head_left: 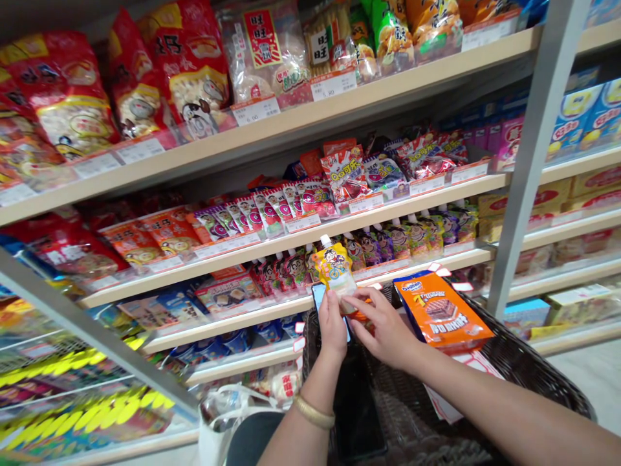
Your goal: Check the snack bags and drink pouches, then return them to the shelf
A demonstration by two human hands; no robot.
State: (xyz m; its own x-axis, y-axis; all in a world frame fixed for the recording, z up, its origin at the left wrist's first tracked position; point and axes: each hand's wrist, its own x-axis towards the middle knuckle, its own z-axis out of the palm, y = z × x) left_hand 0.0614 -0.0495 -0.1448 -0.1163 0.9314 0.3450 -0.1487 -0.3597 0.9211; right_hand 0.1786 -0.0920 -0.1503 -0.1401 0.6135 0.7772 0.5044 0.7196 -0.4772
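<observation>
Yellow spouted pouch (337,264), its white cap tipped up, is held aloft over the far left end of a dark woven basket (528,362). The left hand (332,327) pinches it low, thumb across the front; the right hand (385,327) brings bent, slightly parted fingers to its lower edge, though whether they pinch it cannot be told. A gold-toned bracelet (314,413) circles the left wrist, at the basket's near left side. Behind the left hand, at the basket's far left end, shows part of a phone (318,294) with a lit screen, mostly covered. An orange snack bag (444,310) lies at the basket's far right part, partly over white sheets (451,391) marked with red lines. Left of the basket, low down, sits a white bag (218,417) beside a dark-clad leg (255,440). Just beyond the basket, a shelf carries a row of capped pouches (400,239); above it, small candy packets (272,210) line the next shelf. Highest, and to the basket's far left, stand large red bags (187,65).
</observation>
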